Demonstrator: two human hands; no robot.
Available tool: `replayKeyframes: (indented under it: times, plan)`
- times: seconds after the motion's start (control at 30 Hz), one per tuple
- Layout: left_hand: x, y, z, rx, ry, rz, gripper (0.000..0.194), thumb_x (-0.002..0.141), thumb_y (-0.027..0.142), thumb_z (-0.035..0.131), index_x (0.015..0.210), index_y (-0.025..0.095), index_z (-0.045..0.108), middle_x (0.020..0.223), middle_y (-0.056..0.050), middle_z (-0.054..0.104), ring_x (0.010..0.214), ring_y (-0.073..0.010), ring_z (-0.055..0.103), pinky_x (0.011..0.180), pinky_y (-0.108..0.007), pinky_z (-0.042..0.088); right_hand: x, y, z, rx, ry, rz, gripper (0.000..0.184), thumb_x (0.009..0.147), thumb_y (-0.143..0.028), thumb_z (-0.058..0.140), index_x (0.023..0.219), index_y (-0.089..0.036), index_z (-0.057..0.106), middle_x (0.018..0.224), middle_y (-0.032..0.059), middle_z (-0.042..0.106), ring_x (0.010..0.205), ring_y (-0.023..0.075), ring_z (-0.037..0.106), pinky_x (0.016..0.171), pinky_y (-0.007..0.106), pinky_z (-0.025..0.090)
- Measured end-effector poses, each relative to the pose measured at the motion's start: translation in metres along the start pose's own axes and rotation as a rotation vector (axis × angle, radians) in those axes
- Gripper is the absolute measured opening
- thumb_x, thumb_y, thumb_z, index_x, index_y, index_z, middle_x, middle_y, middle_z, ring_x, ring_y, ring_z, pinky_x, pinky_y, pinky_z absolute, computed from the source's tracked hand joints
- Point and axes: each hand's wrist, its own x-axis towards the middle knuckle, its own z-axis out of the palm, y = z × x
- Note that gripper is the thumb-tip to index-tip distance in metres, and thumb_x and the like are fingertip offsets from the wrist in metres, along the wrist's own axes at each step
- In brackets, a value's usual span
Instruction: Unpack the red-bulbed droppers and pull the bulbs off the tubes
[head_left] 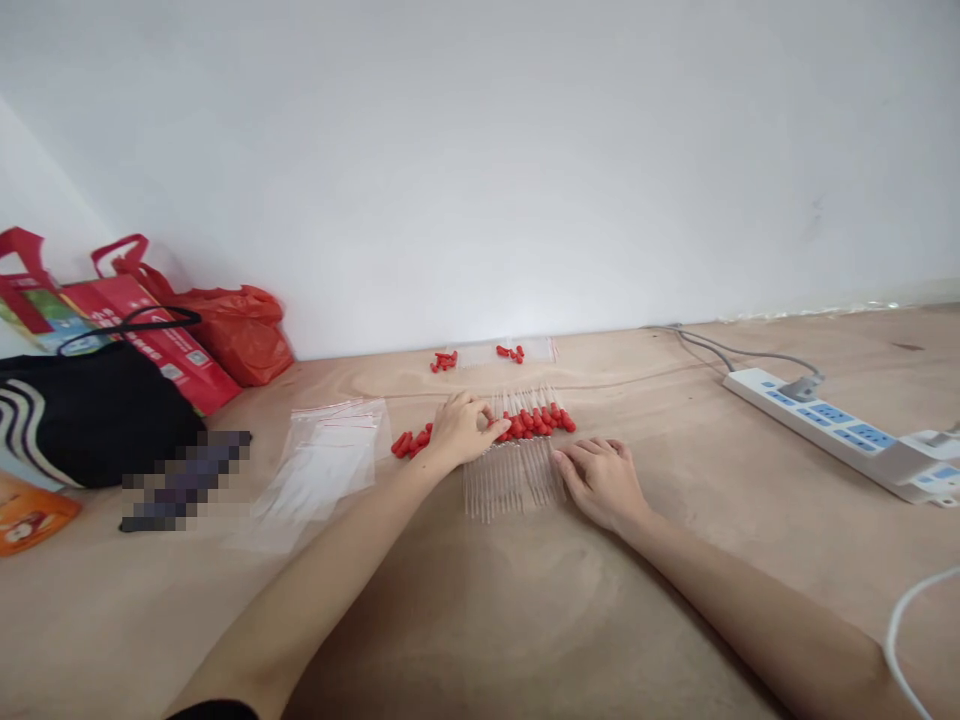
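Note:
My left hand (459, 430) rests at the left end of a row of droppers with red rubber bulbs (529, 422), its thumb apart from the fingers and touching the nearest bulbs. Their thin clear tubes point toward the wall. In front of them lies a row of clear pipette tubes (514, 480), side by side and pointing toward me. My right hand (602, 480) lies on the table with loosely bent fingers, its thumb beside the right end of this row. More loose red bulbs (411, 441) lie left of my left hand, which partly hides them.
Clear zip bags (326, 460) lie on the left, near a pixelated dark object (187, 480). Black (97, 410) and red bags (244, 330) stand behind it. Near the wall are a clear bag (476, 354) and red bulbs (444, 361). A power strip (832, 425) with cables lies right.

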Motion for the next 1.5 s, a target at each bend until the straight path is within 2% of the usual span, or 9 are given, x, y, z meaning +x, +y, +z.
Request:
replayKeyframes:
  times: [0.27, 0.43, 0.53, 0.6, 0.73, 0.9, 1.03, 1.3, 1.5]
  plan:
    - [0.013, -0.002, 0.018, -0.137, -0.033, -0.122, 0.019, 0.065, 0.036, 0.062, 0.058, 0.019, 0.065, 0.087, -0.007, 0.055, 0.091, -0.0236, 0.051, 0.083, -0.038, 0.040, 0.002, 0.001, -0.002, 0.000, -0.006, 0.039, 0.032, 0.086, -0.032, 0.035, 0.067, -0.021, 0.058, 0.070, 0.0003, 0.063, 0.074, 0.0159, 0.054, 0.077, 0.034, 0.028]
    - [0.009, -0.003, 0.013, -0.162, 0.080, -0.212, 0.018, 0.067, 0.033, 0.060, 0.059, 0.017, 0.065, 0.086, -0.008, 0.056, 0.091, -0.0235, 0.052, 0.084, -0.039, 0.040, 0.001, 0.003, 0.000, 0.020, 0.023, 0.044, 0.030, 0.086, -0.032, 0.036, 0.068, -0.022, 0.059, 0.070, 0.0005, 0.063, 0.074, 0.0162, 0.054, 0.077, 0.035, 0.028]
    - [-0.007, -0.007, 0.001, -0.183, 0.169, -0.236, 0.018, 0.069, 0.031, 0.057, 0.063, 0.017, 0.065, 0.090, -0.008, 0.055, 0.091, -0.0221, 0.052, 0.080, -0.037, 0.044, 0.001, 0.005, 0.003, 0.063, 0.112, 0.041, 0.026, 0.085, -0.033, 0.038, 0.081, -0.022, 0.060, 0.080, 0.0031, 0.063, 0.080, 0.0169, 0.055, 0.079, 0.036, 0.030]
    - [-0.025, -0.010, -0.007, -0.195, 0.268, -0.148, 0.017, 0.070, 0.031, 0.057, 0.064, 0.017, 0.063, 0.091, -0.008, 0.053, 0.090, -0.0209, 0.052, 0.075, -0.035, 0.045, 0.001, 0.005, 0.004, 0.111, 0.181, 0.039, 0.026, 0.083, -0.036, 0.040, 0.097, -0.021, 0.057, 0.093, 0.0069, 0.060, 0.086, 0.0183, 0.055, 0.079, 0.037, 0.033]
    - [-0.066, -0.013, -0.013, -0.106, 0.405, 0.224, 0.010, 0.071, 0.026, 0.056, 0.066, 0.018, 0.061, 0.087, -0.007, 0.054, 0.086, -0.0197, 0.052, 0.079, -0.037, 0.043, 0.000, 0.003, 0.001, 0.193, 0.255, -0.065, 0.048, 0.080, -0.040, 0.044, 0.123, -0.018, 0.039, 0.113, 0.0142, 0.049, 0.102, 0.0226, 0.049, 0.080, 0.037, 0.038]
    - [-0.088, -0.008, -0.010, -0.012, 0.411, 0.539, 0.007, 0.072, 0.017, 0.055, 0.076, 0.018, 0.060, 0.083, -0.006, 0.058, 0.086, -0.0192, 0.051, 0.078, -0.035, 0.044, -0.003, -0.008, -0.008, 0.064, 0.184, -0.381, 0.043, 0.079, -0.039, 0.048, 0.119, -0.024, 0.046, 0.121, 0.0100, 0.047, 0.111, 0.0231, 0.043, 0.094, 0.044, 0.027]
    - [-0.088, -0.006, -0.010, 0.026, 0.438, 0.577, 0.006, 0.072, 0.018, 0.056, 0.077, 0.019, 0.060, 0.082, -0.005, 0.060, 0.084, -0.0183, 0.052, 0.076, -0.034, 0.045, -0.004, -0.016, -0.005, 0.057, 0.155, -0.498, 0.024, 0.080, -0.037, 0.050, 0.099, -0.026, 0.059, 0.107, 0.0035, 0.058, 0.105, 0.0201, 0.046, 0.098, 0.046, 0.019]
    - [-0.091, -0.007, -0.011, 0.013, 0.468, 0.561, 0.008, 0.074, 0.020, 0.054, 0.078, 0.022, 0.061, 0.077, -0.003, 0.061, 0.081, -0.0166, 0.054, 0.076, -0.033, 0.044, -0.002, -0.020, 0.005, 0.069, 0.162, -0.483, 0.015, 0.082, -0.028, 0.048, 0.089, -0.025, 0.061, 0.093, 0.0007, 0.063, 0.096, 0.0162, 0.050, 0.097, 0.044, 0.020]
    - [-0.086, -0.003, -0.005, -0.034, 0.300, 0.599, 0.029, 0.076, 0.035, 0.054, 0.099, 0.019, 0.059, 0.100, -0.008, 0.061, 0.098, -0.0220, 0.051, 0.084, -0.038, 0.040, -0.003, -0.024, 0.003, 0.088, 0.173, -0.500, 0.013, 0.082, -0.027, 0.048, 0.083, -0.023, 0.060, 0.080, -0.0012, 0.063, 0.086, 0.0140, 0.052, 0.096, 0.043, 0.020]
